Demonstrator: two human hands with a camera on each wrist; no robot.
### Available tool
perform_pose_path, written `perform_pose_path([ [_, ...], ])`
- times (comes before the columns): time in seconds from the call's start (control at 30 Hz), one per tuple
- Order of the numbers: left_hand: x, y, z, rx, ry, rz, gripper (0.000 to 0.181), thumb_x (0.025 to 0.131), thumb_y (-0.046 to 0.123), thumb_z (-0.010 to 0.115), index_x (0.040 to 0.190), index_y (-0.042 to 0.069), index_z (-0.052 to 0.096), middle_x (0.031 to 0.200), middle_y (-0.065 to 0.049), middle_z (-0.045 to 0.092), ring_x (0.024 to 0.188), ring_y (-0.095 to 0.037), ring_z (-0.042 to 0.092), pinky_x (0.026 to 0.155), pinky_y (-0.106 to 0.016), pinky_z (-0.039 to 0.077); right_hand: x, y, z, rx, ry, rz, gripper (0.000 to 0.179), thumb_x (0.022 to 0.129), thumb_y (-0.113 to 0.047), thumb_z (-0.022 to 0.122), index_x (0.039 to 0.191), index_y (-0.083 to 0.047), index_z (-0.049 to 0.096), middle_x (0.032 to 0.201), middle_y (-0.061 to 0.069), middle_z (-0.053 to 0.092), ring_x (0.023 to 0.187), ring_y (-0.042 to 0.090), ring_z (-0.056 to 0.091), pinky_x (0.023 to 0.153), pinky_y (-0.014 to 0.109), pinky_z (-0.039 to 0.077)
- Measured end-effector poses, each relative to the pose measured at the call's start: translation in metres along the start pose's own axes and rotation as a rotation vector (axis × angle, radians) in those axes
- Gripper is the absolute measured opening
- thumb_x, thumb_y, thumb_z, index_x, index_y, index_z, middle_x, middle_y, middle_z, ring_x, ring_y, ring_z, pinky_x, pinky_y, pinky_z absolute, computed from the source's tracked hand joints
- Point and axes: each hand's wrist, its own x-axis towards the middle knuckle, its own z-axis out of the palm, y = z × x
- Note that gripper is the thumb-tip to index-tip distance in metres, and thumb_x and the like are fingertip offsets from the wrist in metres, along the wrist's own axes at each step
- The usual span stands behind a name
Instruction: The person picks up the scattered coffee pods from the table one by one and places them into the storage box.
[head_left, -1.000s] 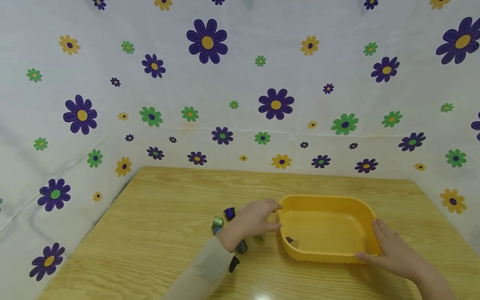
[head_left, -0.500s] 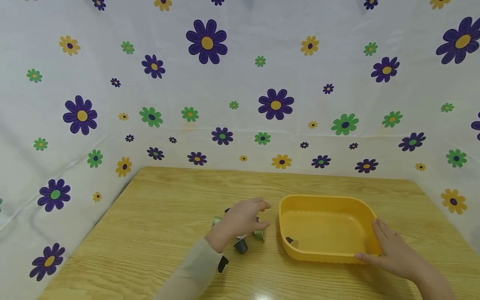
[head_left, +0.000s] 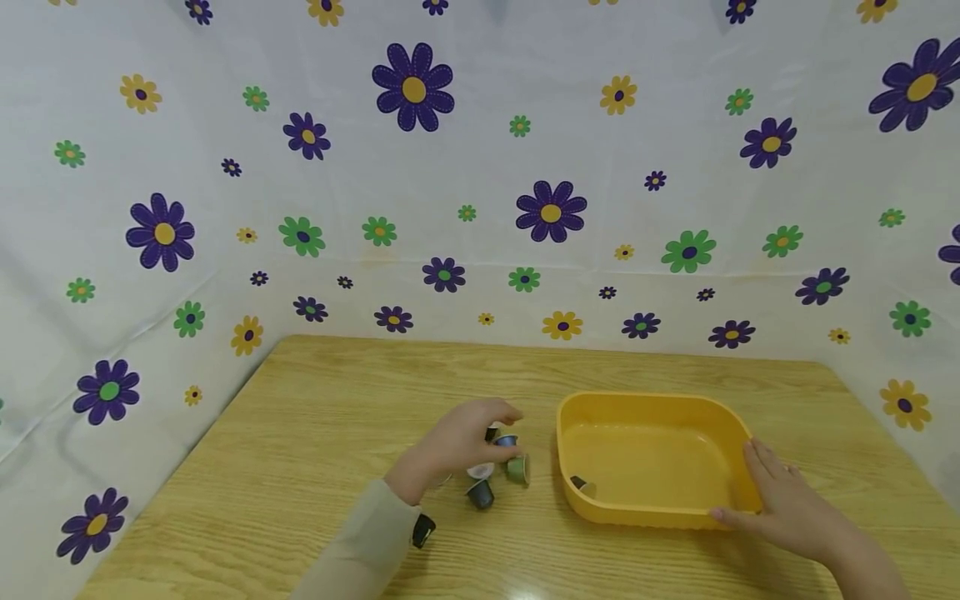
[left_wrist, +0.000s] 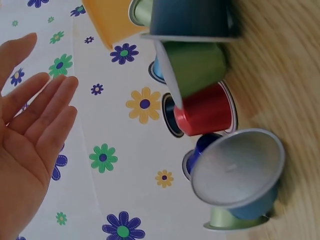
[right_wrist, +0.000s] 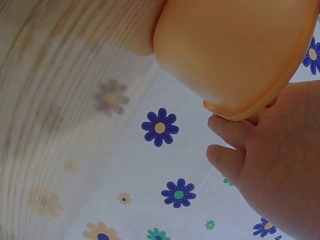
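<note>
My left hand [head_left: 457, 440] hangs low over the pods with its wrist sloping up from my sleeve [head_left: 356, 533], the back of the hand turned upward and the fingertips pointing toward the bin [head_left: 652, 460]. It holds nothing: my thumb and forefinger stand apart, and the left wrist view shows the other fingers lying loosely side by side, gently bent, clear of the pods. Nearest to my fingertips are a blue pod [head_left: 506, 441] and, just beside it, a green pod [head_left: 518, 469]; a dark pod [head_left: 481, 495] lies a little nearer to me, and a black pod [head_left: 423, 530] shows next to my cuff, partly hidden by it. The cluster goes on beneath my hand, where the left wrist view gives a red pod [left_wrist: 207, 111] and a silver lid [left_wrist: 235, 167]. All these are on the table [head_left: 360, 400], to the left of the bin. My right hand [head_left: 789, 506] rests at the bin's near right corner, fingers almost straight along the side, thumb spread away from them onto the near rim; how firmly they press I cannot tell. Inside the bin, by its near left corner, lies a dark-and-tan pod [head_left: 582, 486].
</note>
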Motion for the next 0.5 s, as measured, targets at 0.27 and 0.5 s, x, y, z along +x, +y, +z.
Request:
perform_pose_path([
  [0.27, -0.012, -0.015, -0.006, -0.269, 0.061, 0.039, 0.037, 0.080, 0.016, 0.066, 0.112, 0.001, 0.056, 0.109, -0.011, 0.058, 0.102, -0.021, 0.053, 0.087, -0.036, 0.042, -0.001, 0.000, 0.001, 0.007, -0.002, 0.011, 0.101, 0.076, -0.046, 0.062, 0.129, 0.022, 0.011, 0.133, 0.041, 0.007, 0.120, 0.054, 0.010, 0.095, 0.062, 0.000],
  [0.5, -0.021, -0.025, -0.013, -0.363, 0.130, 0.047, 0.036, 0.079, 0.013, 0.067, 0.110, -0.001, 0.057, 0.106, -0.016, 0.059, 0.099, -0.026, 0.055, 0.087, -0.036, 0.043, 0.000, 0.000, 0.000, -0.014, 0.000, 0.003, 0.099, 0.077, -0.046, 0.062, 0.129, 0.023, 0.012, 0.133, 0.042, 0.007, 0.119, 0.054, 0.011, 0.094, 0.063, 0.002],
])
